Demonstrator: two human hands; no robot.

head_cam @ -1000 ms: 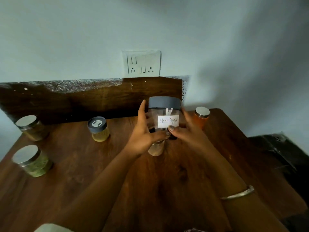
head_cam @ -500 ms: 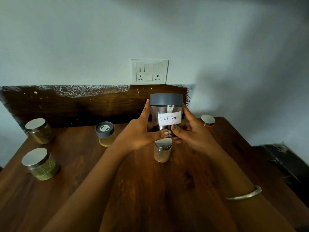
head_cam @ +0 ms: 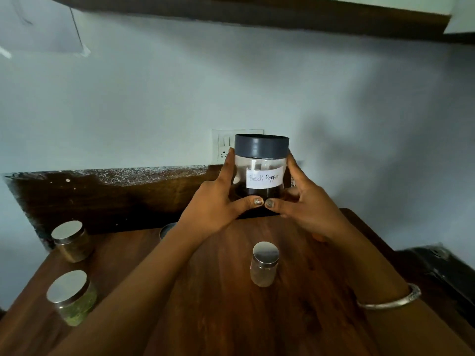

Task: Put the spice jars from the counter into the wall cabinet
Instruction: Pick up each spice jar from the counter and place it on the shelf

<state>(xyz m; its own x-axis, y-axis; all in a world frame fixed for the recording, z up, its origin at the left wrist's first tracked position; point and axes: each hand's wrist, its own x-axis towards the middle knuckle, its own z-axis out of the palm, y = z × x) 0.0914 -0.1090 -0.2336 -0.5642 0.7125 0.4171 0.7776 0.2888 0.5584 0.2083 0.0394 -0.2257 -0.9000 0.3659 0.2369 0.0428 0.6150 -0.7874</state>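
Above counter, grey-lidded "Black Pepper" jar (head_cam: 261, 173)

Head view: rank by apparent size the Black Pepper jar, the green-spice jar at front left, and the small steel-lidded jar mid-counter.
1. Black Pepper jar, held up nearer the camera, so its lead may be exaggerated.
2. Green-spice jar.
3. Small steel-lidded jar.

Home kitchen corner. Wooden counter (head_cam: 231, 317) sat against a pale painted wall (head_cam: 154, 104) with a socket plate (head_cam: 223, 147); lidded spice jars (head_cam: 73, 241) stood along its left edge, one hand-labelled "Black Pepper" (head_cam: 262, 176), dark cabinet underside (head_cam: 257, 14) overhead.
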